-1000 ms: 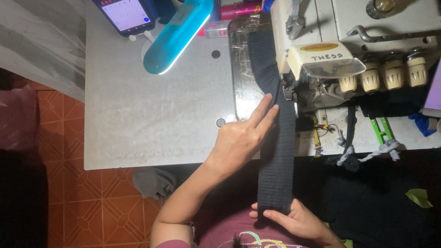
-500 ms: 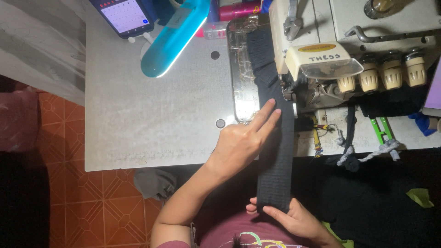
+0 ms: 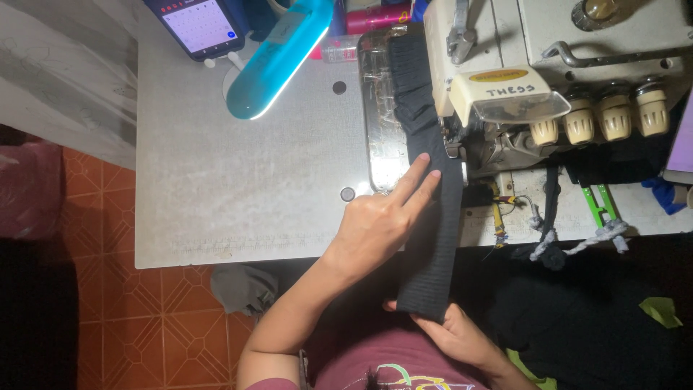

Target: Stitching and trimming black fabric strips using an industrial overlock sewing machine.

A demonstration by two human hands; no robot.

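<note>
A long black ribbed fabric strip [image 3: 433, 238] runs from my lap up across the table edge and under the cream sewing machine [image 3: 534, 72]. My left hand [image 3: 379, 220] lies flat on the strip's left edge, two fingers stretched toward the needle area, pressing the cloth to the metal plate [image 3: 379, 137]. Below the table, my right hand [image 3: 455, 336] grips the near end of the strip from underneath. Past the machine's foot the fabric bunches up at the far side.
A grey table [image 3: 238, 188] carries a phone [image 3: 198, 25] with a lit screen and a turquoise lamp [image 3: 278, 61] at the back left. Several cream tension knobs [image 3: 599, 119] line the machine's front. Orange floor tiles [image 3: 151, 318] show at the lower left.
The fabric strip has fed farther into the machine. My left hand slid forward with it, and my right hand rose with the strip's near end.
</note>
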